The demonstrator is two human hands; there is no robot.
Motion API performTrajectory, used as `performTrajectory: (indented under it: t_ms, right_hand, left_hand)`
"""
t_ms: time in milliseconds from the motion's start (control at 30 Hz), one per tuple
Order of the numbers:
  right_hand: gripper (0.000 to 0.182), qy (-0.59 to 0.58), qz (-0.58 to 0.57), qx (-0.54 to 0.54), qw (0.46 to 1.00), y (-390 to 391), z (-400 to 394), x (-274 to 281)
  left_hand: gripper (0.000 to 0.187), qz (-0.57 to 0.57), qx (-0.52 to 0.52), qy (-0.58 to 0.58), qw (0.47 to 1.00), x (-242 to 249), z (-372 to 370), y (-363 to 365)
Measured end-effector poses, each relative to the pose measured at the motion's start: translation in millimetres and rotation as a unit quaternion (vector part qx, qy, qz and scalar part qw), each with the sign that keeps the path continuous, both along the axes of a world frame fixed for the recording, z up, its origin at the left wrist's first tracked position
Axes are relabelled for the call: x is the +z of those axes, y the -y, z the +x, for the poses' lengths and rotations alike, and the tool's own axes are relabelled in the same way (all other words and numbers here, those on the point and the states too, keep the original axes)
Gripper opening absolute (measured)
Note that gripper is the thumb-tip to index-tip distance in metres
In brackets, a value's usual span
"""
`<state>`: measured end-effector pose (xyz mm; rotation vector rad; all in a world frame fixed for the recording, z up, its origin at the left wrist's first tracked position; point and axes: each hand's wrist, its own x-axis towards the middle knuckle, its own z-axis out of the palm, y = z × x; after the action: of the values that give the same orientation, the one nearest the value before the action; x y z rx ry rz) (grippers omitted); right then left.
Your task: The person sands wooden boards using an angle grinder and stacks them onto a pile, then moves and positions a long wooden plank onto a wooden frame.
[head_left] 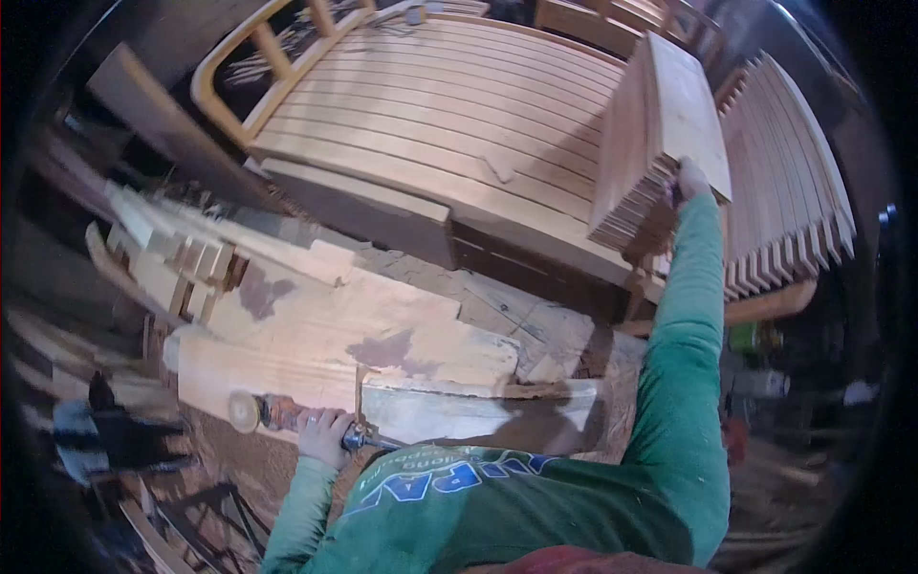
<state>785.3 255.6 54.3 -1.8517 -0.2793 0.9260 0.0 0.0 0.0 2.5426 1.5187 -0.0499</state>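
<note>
My left hand (325, 435) is wrapped round the body of an orange and dark power tool (279, 412) with a round disc (245, 411) at its front end. The tool lies level over the near edge of a pale board (277, 375). At the right, my right hand (690, 182) is at the near end of a tall stack of thin wooden boards (660, 115). Its fingers are bent round the stack's corner, partly hidden. This stack stands on a slatted wooden bench (430, 105).
More curved slats (779, 163) are stacked at the far right. Wood offcuts (191, 258) lie at the left, near a long plank (172, 124). A small wooden piece (497, 169) rests on the bench slats. Below my left arm is a dark metal frame (215, 521).
</note>
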Motion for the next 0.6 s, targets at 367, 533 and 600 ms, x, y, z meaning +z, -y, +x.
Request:
performTrajectory:
  t_ms: [367,533,600]
  right_hand:
    - [0.045,0.112,0.035,0.099,0.988,-6,-56,-59]
    - [0.033,0.459,-0.138,0.449,0.754,85,-226,-184]
    - [0.034,0.364,-0.108,0.545,0.748,131,-290,-193]
  left_hand:
    - [0.046,0.078,0.015,0.072,0.994,-6,3,-21]
    - [0.046,0.077,0.029,0.079,0.993,-17,-5,-16]
    - [0.047,0.067,0.028,0.069,0.995,-18,-7,-15]
